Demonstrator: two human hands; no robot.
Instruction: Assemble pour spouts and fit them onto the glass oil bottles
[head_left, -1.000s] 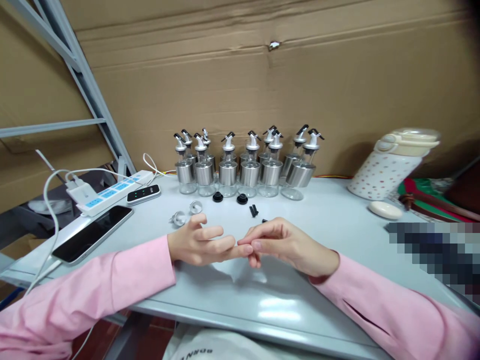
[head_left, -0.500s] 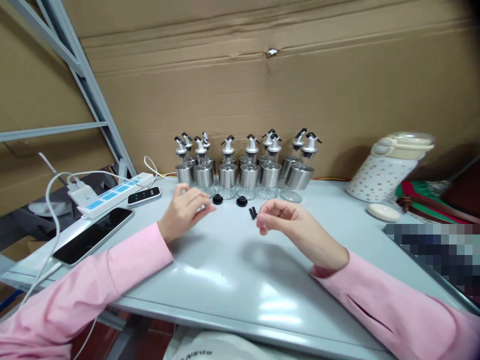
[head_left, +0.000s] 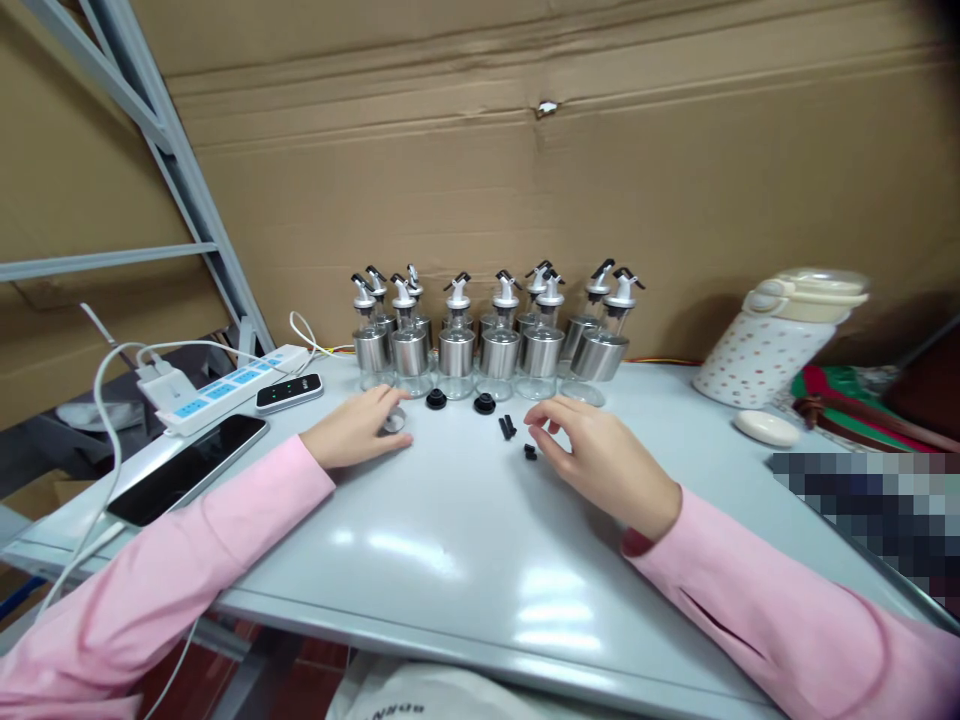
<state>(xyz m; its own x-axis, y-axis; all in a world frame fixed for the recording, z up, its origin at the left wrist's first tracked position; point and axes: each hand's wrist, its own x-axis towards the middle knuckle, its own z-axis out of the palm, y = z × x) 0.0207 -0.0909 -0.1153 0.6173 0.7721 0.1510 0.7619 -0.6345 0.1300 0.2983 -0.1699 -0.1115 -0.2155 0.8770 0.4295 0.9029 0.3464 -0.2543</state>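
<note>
My left hand [head_left: 358, 430] rests low over the table at the left, thumb and fingers apart. Between them a small silvery round piece [head_left: 394, 420] partly shows on the tabletop; whether the fingers touch it I cannot tell. My right hand [head_left: 600, 455] hovers with loosely curled fingers, a gap between thumb and fingertips and nothing visible in it. Just left of that hand lies a pair of tiny black pieces [head_left: 530, 452], with two longer black pieces [head_left: 508, 427] behind. Two black round stoppers [head_left: 436, 399] sit between my hands, in front of the bottles.
Several glass-and-steel oil bottles [head_left: 456, 352] with pourer tops stand along the cardboard wall [head_left: 480, 180]. At the left are a phone [head_left: 187, 470], a power strip [head_left: 225, 390] and cables. A tilted-looking dotted flask [head_left: 772, 345] and a white oval object [head_left: 766, 428] stand at the right.
My right hand has opened and shifted slightly right, leaving the tiny black pieces on the table. My left hand has lowered, and a silvery round piece now shows by its fingers.
</note>
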